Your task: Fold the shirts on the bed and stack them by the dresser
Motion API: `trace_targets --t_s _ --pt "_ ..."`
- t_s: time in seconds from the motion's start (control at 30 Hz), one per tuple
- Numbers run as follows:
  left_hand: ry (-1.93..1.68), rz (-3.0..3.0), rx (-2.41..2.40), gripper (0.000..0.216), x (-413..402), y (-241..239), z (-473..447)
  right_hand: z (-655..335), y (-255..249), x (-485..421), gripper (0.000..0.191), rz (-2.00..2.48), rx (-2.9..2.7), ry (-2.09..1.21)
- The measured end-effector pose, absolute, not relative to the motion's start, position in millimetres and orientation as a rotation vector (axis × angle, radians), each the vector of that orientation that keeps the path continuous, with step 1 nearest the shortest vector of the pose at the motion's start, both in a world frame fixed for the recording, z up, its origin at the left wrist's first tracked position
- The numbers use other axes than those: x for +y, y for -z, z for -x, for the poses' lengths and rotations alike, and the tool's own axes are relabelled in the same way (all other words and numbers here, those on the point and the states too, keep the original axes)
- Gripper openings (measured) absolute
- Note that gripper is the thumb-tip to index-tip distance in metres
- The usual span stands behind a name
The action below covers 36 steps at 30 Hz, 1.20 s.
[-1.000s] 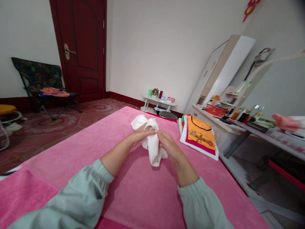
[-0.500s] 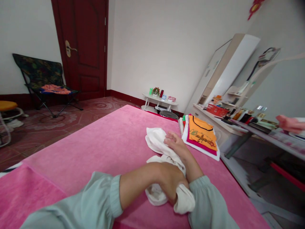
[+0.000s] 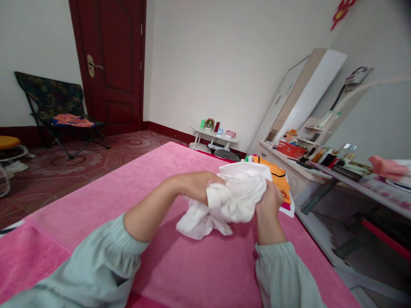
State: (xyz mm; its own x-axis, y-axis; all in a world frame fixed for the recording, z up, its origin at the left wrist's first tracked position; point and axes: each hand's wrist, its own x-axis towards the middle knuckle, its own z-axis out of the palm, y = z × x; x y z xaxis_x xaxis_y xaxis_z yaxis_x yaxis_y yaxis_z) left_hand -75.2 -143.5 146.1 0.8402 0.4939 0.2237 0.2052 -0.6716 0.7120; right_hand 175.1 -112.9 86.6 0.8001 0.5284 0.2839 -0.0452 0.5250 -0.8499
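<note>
A crumpled white cloth garment is held up between my two hands, its exact kind hidden by the folds. My left hand grips its left side, the fingers partly covered by fabric. On the right side, my right hand is closed around the edge. Part of the garment hangs low over the pink bedspread. Behind my right hand lies a stack of folded clothes with an orange shirt on top, partly hidden by the white garment.
A dressing table with bottles and a red basket stands along the right. Beyond the bed's far edge is a low white table. At the left, a folding chair holds clothing, near a dark red door.
My crossed arms have come apart, the left hand moving up and left. The white garment has been lifted off the bed and bunched between both hands. My right hand has closed on it.
</note>
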Motion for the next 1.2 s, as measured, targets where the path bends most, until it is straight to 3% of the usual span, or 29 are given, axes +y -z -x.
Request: trace_targets --t_s 0.17,0.27,0.4,0.53,0.6,0.73,0.87,0.97,1.03,1.2 --pt "-1.873 -1.762 1.171 0.015 -111 -156 116 -174 -120 -134 0.014 0.871 -0.528 -0.308" --pt "-2.219 -1.555 1.231 0.013 -101 -149 118 -154 -128 -143 0.017 0.933 -0.723 -0.243" --pt "-1.929 -1.524 0.888 0.023 -109 -148 107 -128 -130 -148 0.025 0.961 -1.026 -0.153" --pt "-1.281 -1.648 0.622 0.029 -131 -153 95 -114 -125 -151 0.057 0.949 -1.532 -0.658" --pt "-1.093 -1.695 0.534 0.027 -137 -154 90 -110 -120 -155 0.060 0.928 -1.675 -0.930" --pt "-1.178 -1.735 0.521 0.038 -122 -139 85 -110 -109 -154 0.040 1.001 -1.631 -1.202" --pt "-1.475 -1.629 0.934 0.051 -81 -94 88 -127 -96 -131 0.027 0.951 -1.056 -0.919" --pt "-1.333 -1.470 1.283 0.044 -58 -58 101 -152 -80 -110 0.009 0.997 -0.542 -0.765" --pt "-1.187 -1.435 1.359 0.046 -52 -46 112 -167 -69 -103 0.011 1.076 -0.323 -0.778" --pt "-0.699 -1.422 1.274 0.050 -62 -55 130 -178 -55 -106 0.004 1.125 -0.318 -0.901"
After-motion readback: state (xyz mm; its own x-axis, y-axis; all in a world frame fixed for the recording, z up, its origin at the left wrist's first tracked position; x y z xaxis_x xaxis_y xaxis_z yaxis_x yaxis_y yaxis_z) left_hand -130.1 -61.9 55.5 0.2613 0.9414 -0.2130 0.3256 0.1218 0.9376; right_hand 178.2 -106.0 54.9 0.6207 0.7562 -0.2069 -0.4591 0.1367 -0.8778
